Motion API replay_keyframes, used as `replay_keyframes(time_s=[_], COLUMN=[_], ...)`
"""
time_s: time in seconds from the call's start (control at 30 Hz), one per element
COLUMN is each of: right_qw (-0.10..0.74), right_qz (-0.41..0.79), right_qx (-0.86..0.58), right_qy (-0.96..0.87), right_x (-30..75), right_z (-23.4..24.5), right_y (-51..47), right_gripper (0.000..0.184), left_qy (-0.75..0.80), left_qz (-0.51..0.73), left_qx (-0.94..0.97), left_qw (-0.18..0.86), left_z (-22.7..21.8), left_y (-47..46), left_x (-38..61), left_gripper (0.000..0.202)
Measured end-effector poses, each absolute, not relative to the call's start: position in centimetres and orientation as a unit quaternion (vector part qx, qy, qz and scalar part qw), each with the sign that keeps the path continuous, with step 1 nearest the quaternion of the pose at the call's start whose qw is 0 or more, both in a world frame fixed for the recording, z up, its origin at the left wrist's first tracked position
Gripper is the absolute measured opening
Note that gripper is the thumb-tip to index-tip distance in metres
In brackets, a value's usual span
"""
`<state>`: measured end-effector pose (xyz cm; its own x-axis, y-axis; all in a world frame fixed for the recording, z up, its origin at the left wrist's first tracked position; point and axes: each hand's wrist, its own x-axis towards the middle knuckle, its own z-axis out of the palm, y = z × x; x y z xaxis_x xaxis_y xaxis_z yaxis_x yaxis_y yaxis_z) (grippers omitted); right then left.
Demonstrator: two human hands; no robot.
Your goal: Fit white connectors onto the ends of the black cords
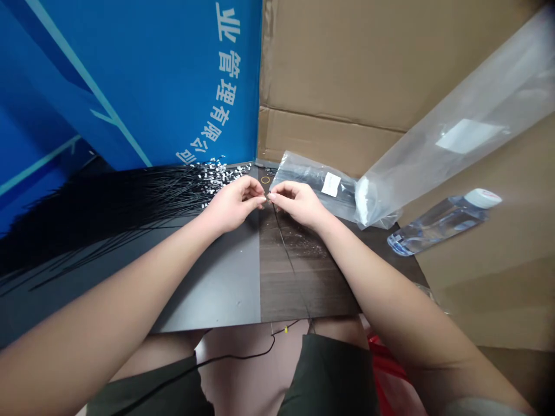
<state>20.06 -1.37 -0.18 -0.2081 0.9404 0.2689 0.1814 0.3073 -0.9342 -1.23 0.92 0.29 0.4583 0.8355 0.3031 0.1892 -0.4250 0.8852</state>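
Clock centred on the fingertips: right hand (299, 202) pinches a thin black flexible cable (282, 234), which runs toward half past five over the grey and brown wood-grain worktop (225, 289); left hand (232, 205), just beside at 9, has thumb and fingertips drawn close, but cannot tell whether they grip anything. Sprawling bundle of black cables with white tips (87, 202) lies beyond at 9; clear plastic bag with white label (306, 173) near 3; clear bottle with white cap (446, 222) farther out at 3.
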Motion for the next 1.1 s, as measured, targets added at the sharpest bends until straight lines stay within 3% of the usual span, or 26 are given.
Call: replay_keyframes(time_s=[0.27,0.67,0.93,1.1], right_qw=[0.434,0.449,0.488,0.476], right_qz=[0.341,0.401,0.351,0.335], right_qx=[-0.418,-0.414,-0.425,-0.416], right_qy=[-0.721,-0.683,-0.677,-0.699], right_x=[20.2,19.7,19.3,19.7], right_z=[-0.7,-0.8,-0.6,-0.3], right_y=[-1.5,-1.6,-1.8,-1.8], right_gripper=[0.021,0.026,0.018,0.024], left_qy=[0.355,0.364,0.368,0.352], left_qz=[0.390,0.479,0.477,0.436], left_qx=[0.729,0.607,0.593,0.617], left_qw=[0.437,0.520,0.534,0.553], left_z=[0.0,-0.2,0.2,0.1], left_y=[0.1,-0.1,-0.3,0.0], left_x=[-0.9,0.0,-0.1,-0.5], left_gripper=[0.014,0.021,0.022,0.029])
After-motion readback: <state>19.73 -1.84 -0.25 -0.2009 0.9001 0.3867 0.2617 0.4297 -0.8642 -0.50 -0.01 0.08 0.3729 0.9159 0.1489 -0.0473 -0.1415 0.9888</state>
